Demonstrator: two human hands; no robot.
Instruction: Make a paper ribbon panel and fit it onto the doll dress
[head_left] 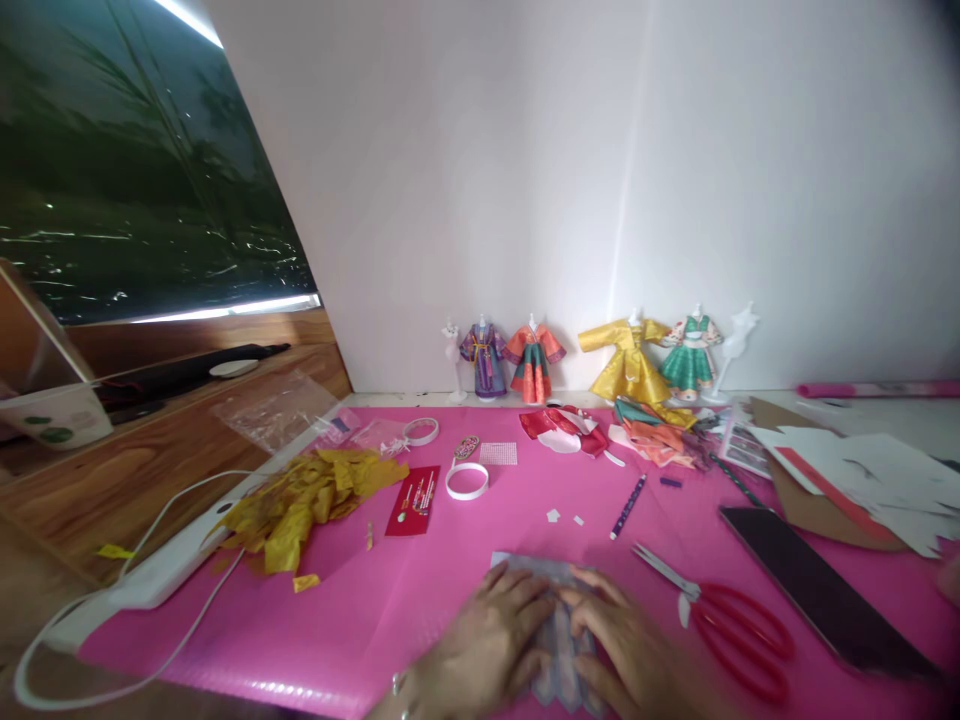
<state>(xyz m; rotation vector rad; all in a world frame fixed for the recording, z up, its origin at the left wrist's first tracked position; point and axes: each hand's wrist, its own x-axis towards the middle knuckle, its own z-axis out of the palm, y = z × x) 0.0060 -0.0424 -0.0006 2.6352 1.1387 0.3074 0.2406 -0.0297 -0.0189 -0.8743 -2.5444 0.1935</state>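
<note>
A grey-blue piece of cloth (559, 655) with lengthwise folds lies on the pink mat at the front, between my hands. My left hand (499, 625) rests over its left side, with fingers curled and thumb against the cloth. On the right side, my right hand (619, 635) grips it too, its fingertips close to those of the left. Both hands cover much of the cloth, and the right one is slightly blurred. Red-handled scissors (739, 625), blades parted a little, lie to the right of my right hand.
A dark phone (821, 590) and paper sheets (885, 475) lie right. Yellow fabric scraps (315, 505), a red card (412, 500) and a white tape ring (467, 482) are left. Small dressed mannequins, including one in yellow (630, 365), line the back. A white power strip (169, 560) borders the mat (315, 640).
</note>
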